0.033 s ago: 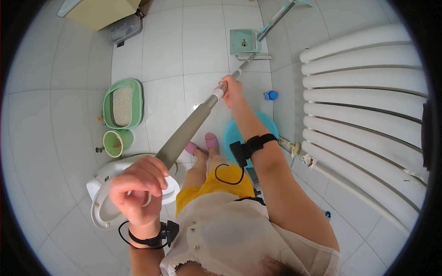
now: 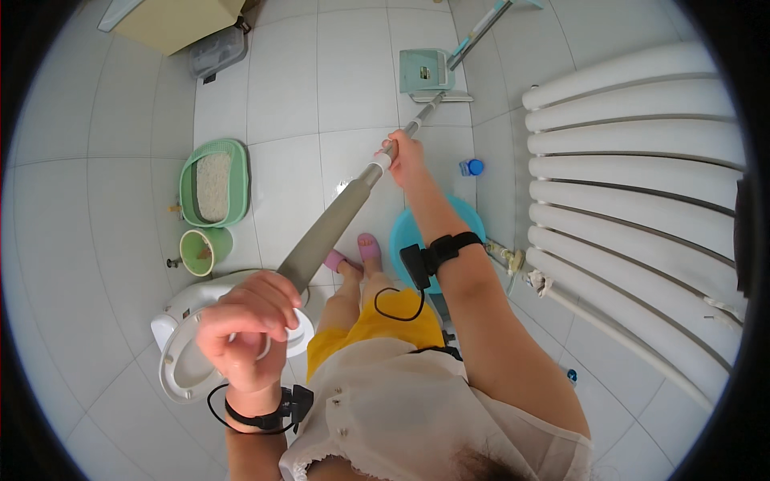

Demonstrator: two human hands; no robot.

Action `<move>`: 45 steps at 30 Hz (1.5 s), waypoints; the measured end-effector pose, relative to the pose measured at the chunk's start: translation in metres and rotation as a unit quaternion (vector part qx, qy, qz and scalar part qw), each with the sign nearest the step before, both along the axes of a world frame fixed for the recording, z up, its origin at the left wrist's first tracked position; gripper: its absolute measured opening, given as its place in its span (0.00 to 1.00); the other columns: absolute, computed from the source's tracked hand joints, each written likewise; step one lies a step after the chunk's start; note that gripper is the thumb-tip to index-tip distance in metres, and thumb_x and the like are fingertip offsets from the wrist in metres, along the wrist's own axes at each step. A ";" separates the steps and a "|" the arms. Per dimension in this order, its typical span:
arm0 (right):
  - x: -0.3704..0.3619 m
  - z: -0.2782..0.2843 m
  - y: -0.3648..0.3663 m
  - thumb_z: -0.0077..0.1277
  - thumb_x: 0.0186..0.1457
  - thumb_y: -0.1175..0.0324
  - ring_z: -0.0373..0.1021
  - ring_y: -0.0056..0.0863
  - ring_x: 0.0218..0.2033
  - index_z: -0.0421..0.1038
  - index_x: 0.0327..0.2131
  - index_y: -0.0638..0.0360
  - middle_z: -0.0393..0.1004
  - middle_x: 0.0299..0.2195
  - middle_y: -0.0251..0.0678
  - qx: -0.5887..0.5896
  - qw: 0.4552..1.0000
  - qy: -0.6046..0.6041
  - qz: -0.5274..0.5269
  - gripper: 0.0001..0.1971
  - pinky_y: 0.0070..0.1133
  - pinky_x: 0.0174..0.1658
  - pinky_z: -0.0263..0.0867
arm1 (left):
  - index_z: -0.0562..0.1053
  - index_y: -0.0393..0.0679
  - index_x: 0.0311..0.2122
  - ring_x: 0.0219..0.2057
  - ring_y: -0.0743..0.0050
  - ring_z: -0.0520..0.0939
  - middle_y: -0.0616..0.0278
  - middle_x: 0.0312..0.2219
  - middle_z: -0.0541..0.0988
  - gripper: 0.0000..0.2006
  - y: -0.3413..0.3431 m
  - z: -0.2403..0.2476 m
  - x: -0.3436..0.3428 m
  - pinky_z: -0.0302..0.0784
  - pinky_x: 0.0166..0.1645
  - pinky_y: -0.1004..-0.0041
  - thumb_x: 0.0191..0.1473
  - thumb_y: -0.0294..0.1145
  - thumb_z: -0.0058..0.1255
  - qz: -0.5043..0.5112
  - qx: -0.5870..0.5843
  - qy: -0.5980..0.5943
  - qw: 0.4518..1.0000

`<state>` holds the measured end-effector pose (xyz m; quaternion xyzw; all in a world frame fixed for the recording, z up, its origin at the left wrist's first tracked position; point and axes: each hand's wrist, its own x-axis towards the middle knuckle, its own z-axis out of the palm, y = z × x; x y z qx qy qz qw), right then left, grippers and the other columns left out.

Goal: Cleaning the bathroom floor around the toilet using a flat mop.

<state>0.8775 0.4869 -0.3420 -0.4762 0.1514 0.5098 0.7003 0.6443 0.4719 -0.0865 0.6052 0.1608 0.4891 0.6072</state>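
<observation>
A long grey telescopic mop pole [image 2: 325,228] slants across the view from near left to far right. My left hand [image 2: 247,329] is closed round its thick near end, above the toilet. Farther along, my right hand [image 2: 403,154] grips the pole by its white collar. The mop's flat pale head [image 2: 461,98] lies on the floor at the far right, close to a pale green dustpan [image 2: 423,70]. The dustpan stands against the wall with its own long handle. Parts of the pole are hidden behind my fingers.
On the left are a green litter tray [image 2: 234,200], a green bin [image 2: 192,255] and a white toilet [image 2: 167,329]. A blue basin [image 2: 401,232] lies under my right arm, a blue-capped container [image 2: 475,167] beyond it. A white radiator [image 2: 634,124] lines the right wall.
My left hand and the near end of the mop pole have shifted slightly to the right. My right hand still grips the pole in nearly the same place.
</observation>
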 end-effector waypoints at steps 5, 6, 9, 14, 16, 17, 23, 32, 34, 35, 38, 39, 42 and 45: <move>0.020 -0.002 0.018 0.43 0.39 0.74 0.59 0.27 0.19 0.56 0.23 0.63 0.61 0.18 0.36 0.048 0.999 0.000 -0.017 0.07 0.27 0.25 0.63 | 0.64 0.37 0.20 0.12 0.71 0.66 0.63 0.11 0.65 0.08 0.009 -0.018 0.021 0.66 0.22 0.70 0.46 0.24 0.32 -0.010 -0.001 0.011 1.000; 0.023 -0.005 0.021 0.43 0.39 0.74 0.59 0.27 0.19 0.56 0.23 0.63 0.61 0.18 0.36 0.050 0.999 0.000 -0.020 0.07 0.27 0.25 0.63 | 0.64 0.36 0.20 0.12 0.71 0.66 0.63 0.11 0.65 0.07 0.012 -0.022 0.025 0.66 0.22 0.69 0.45 0.23 0.32 -0.009 0.005 0.013 1.000; 0.037 -0.016 0.031 0.43 0.40 0.74 0.59 0.27 0.19 0.56 0.24 0.63 0.61 0.18 0.35 0.061 0.998 -0.003 -0.027 0.07 0.27 0.26 0.62 | 0.64 0.36 0.20 0.12 0.71 0.65 0.62 0.11 0.65 0.07 0.018 -0.035 0.039 0.66 0.22 0.69 0.43 0.22 0.31 -0.010 0.016 0.012 1.000; 0.056 -0.042 0.043 0.42 0.40 0.73 0.60 0.27 0.19 0.56 0.23 0.61 0.60 0.17 0.34 0.092 0.995 0.002 -0.032 0.06 0.29 0.26 0.63 | 0.61 0.39 0.23 0.13 0.72 0.64 0.63 0.10 0.63 0.06 0.030 -0.061 0.054 0.62 0.22 0.70 0.40 0.21 0.27 -0.058 0.078 0.032 0.995; 0.063 -0.052 0.046 0.42 0.40 0.73 0.60 0.27 0.19 0.56 0.24 0.61 0.60 0.18 0.34 0.084 0.996 0.006 -0.039 0.06 0.29 0.26 0.64 | 0.61 0.39 0.23 0.13 0.71 0.64 0.62 0.10 0.63 0.06 0.028 -0.069 0.061 0.62 0.23 0.70 0.41 0.22 0.28 -0.035 0.072 0.022 0.997; 0.065 -0.055 0.048 0.42 0.40 0.72 0.61 0.27 0.19 0.57 0.24 0.61 0.60 0.18 0.34 0.077 0.996 0.010 -0.041 0.06 0.29 0.27 0.64 | 0.61 0.39 0.23 0.13 0.71 0.64 0.62 0.10 0.63 0.06 0.028 -0.073 0.064 0.62 0.23 0.70 0.41 0.22 0.28 -0.037 0.073 0.024 0.996; 0.054 -0.062 0.034 0.44 0.41 0.70 0.62 0.25 0.20 0.57 0.25 0.59 0.61 0.18 0.33 0.060 0.998 0.012 -0.025 0.08 0.25 0.23 0.63 | 0.63 0.36 0.21 0.12 0.71 0.65 0.62 0.10 0.65 0.09 0.018 -0.058 0.069 0.64 0.20 0.70 0.48 0.28 0.34 0.001 -0.003 0.010 1.000; -0.078 0.026 0.009 0.43 0.41 0.68 0.60 0.19 0.19 0.56 0.23 0.56 0.62 0.18 0.30 0.072 0.985 0.128 -0.093 0.07 0.18 0.17 0.55 | 0.58 0.40 0.21 0.08 0.79 0.62 0.65 0.08 0.63 0.03 0.044 0.059 0.005 0.61 0.15 0.79 0.36 0.19 0.32 0.026 0.059 0.024 0.998; -0.089 0.034 0.009 0.43 0.41 0.69 0.59 0.18 0.18 0.56 0.23 0.56 0.62 0.18 0.30 0.035 0.980 0.157 -0.113 0.06 0.17 0.17 0.54 | 0.58 0.41 0.21 0.08 0.79 0.62 0.65 0.08 0.63 0.02 0.041 0.063 -0.005 0.61 0.15 0.80 0.38 0.20 0.32 0.031 0.063 0.016 0.997; -0.088 0.036 0.009 0.43 0.41 0.69 0.59 0.18 0.18 0.56 0.23 0.56 0.62 0.18 0.30 0.036 0.980 0.160 -0.112 0.06 0.17 0.17 0.54 | 0.57 0.41 0.21 0.08 0.80 0.62 0.65 0.08 0.62 0.01 0.038 0.063 -0.009 0.61 0.15 0.80 0.41 0.23 0.32 0.027 0.081 0.005 0.996; -0.070 0.036 0.013 0.41 0.40 0.72 0.60 0.26 0.22 0.56 0.22 0.59 0.59 0.17 0.33 0.061 0.991 0.100 -0.069 0.05 0.30 0.28 0.62 | 0.57 0.42 0.21 0.09 0.81 0.60 0.67 0.07 0.59 0.05 0.026 0.047 -0.009 0.59 0.17 0.81 0.45 0.28 0.30 0.033 0.094 -0.010 0.995; -0.060 0.024 0.017 0.42 0.40 0.72 0.60 0.26 0.21 0.56 0.23 0.60 0.60 0.17 0.33 0.071 0.991 0.086 -0.076 0.06 0.29 0.27 0.62 | 0.58 0.42 0.22 0.10 0.82 0.58 0.68 0.07 0.57 0.07 0.021 0.033 -0.004 0.57 0.18 0.81 0.47 0.31 0.28 0.043 0.092 -0.020 0.995; -0.020 -0.024 0.027 0.42 0.41 0.71 0.60 0.25 0.21 0.56 0.24 0.60 0.60 0.18 0.33 0.076 0.994 0.052 -0.064 0.06 0.28 0.27 0.62 | 0.59 0.39 0.26 0.11 0.80 0.59 0.67 0.08 0.59 0.07 0.015 -0.009 0.018 0.57 0.19 0.78 0.48 0.30 0.29 0.011 0.090 0.034 0.995; -0.014 -0.020 0.025 0.43 0.41 0.69 0.61 0.25 0.22 0.57 0.24 0.60 0.61 0.18 0.33 0.055 0.998 0.026 -0.017 0.07 0.27 0.27 0.62 | 0.60 0.38 0.27 0.10 0.80 0.59 0.67 0.08 0.59 0.07 0.021 -0.019 0.029 0.56 0.19 0.78 0.47 0.29 0.29 0.024 0.051 0.012 0.998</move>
